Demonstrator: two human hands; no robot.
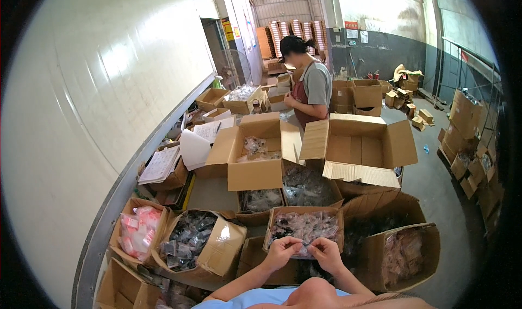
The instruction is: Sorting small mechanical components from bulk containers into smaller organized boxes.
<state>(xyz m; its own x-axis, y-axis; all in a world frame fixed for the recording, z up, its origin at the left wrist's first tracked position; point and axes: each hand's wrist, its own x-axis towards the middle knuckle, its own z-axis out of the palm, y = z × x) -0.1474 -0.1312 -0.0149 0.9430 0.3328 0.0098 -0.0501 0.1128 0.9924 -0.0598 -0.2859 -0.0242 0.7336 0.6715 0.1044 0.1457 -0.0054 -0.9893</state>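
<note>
Head view, and from where I stand I see both bare hands meeting over a shallow cardboard box (pixel 342 230) heaped with clear packets (pixel 311 223). The left hand (pixel 283 253) has its thumb and fingertips pinched on one side of a small clear packet (pixel 304 249); the right hand (pixel 327 253) pinches the other side. That packet sits between the two hands, above the near edge of the box, its contents too small for me to make out. Over to the left, an open carton (pixel 224 244) holds dark and grey packets, with a box of pink-and-white bags (pixel 140 230) just beside it. On the right stands a carton of brownish packets (pixel 402 257). Farther back, a co-worker (pixel 314 89) in a dark red apron stands behind two big flapped cartons.
</note>
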